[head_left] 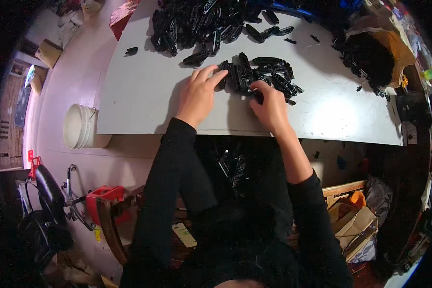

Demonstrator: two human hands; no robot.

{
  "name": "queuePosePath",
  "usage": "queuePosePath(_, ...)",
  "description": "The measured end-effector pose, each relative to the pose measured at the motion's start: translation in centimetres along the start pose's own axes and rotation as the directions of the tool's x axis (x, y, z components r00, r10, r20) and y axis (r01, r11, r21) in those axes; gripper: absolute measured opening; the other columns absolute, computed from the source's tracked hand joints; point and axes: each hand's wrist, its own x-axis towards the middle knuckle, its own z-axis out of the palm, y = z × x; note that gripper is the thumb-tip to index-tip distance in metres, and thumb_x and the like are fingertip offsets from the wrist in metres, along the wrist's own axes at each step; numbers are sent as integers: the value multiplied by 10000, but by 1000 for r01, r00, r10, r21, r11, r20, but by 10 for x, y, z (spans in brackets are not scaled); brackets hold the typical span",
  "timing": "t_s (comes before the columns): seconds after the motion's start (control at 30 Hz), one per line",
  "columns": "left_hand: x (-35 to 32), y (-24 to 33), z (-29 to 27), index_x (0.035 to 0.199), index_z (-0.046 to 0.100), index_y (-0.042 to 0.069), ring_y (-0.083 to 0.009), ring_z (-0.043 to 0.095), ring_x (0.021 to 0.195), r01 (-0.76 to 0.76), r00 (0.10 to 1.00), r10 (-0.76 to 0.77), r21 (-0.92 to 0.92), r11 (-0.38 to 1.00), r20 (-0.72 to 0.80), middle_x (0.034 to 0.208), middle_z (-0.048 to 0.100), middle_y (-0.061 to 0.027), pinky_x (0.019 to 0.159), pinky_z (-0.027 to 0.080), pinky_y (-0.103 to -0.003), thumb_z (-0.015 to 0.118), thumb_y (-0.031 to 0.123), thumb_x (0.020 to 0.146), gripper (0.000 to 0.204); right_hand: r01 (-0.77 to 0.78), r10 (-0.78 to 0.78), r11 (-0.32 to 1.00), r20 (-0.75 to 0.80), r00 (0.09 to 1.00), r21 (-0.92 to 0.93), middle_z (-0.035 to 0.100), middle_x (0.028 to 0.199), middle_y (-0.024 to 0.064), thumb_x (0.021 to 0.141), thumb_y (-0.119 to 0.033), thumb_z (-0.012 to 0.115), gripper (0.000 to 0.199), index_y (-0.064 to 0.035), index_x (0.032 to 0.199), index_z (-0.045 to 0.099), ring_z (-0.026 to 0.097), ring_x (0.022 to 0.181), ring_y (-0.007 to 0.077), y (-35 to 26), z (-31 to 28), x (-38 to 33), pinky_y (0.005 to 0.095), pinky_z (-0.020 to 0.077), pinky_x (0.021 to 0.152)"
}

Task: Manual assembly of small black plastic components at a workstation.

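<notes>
A small heap of black plastic parts [269, 72] lies on the white table [144, 91], just beyond both hands. My left hand [200, 93] rests flat with fingers spread, its fingertips touching the heap's left side. My right hand [270, 105] has its fingers curled at the heap's near edge, pinching at a black part; the grip itself is hidden by the fingers. A much bigger pile of the same black parts [201, 24] sits farther back on the table.
An open cardboard box [379, 53] with black parts stands at the right. A stack of white buckets [81, 126] sits on the floor at the left, a red tool [105, 197] below it. More black parts [233, 165] lie in my lap.
</notes>
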Motion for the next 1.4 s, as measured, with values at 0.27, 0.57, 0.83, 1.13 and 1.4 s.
queuePosePath(0.27,-11,5,-15,1069,599,125,-244,492,1051,-50,998,53,88,995,-26,1100,536,-53,842,436,-379,562,38,754,328,55,-35,975,-96,995,217,626,781,126,788,-69,579,132,-6,902,602,594,731,145,17,-15,-7,264,456,671)
queuePosePath(0.57,-12,3,-21,989,558,30,-237,513,967,12,999,-9,81,997,-39,1018,562,-78,789,442,-338,593,47,764,228,-62,23,943,-122,992,-328,627,695,136,756,-213,675,237,-7,858,617,599,620,191,1,-2,-2,309,462,597)
queuePosePath(0.83,-44,62,-33,1134,423,55,-52,479,646,445,850,-409,-867,225,331,764,528,-22,523,359,-196,409,309,961,308,-270,68,572,282,957,775,547,625,5,807,-85,635,107,-31,814,543,413,455,40,-29,-12,-52,180,282,398)
queuePosePath(1.13,-47,79,-38,1392,236,45,-166,460,1071,247,963,-206,-881,403,176,1224,450,-110,883,389,-254,339,371,965,547,-260,61,573,277,959,777,453,563,-44,816,-74,630,94,-30,835,549,379,461,25,-49,-13,-62,174,256,413)
queuePosePath(1.4,-55,91,-42,1415,195,53,-134,474,809,393,919,-168,-869,300,358,1181,465,-116,733,416,-246,407,116,926,537,-20,157,555,-81,984,832,457,585,-62,824,-113,641,115,-45,804,552,365,475,13,-49,3,-64,176,259,422)
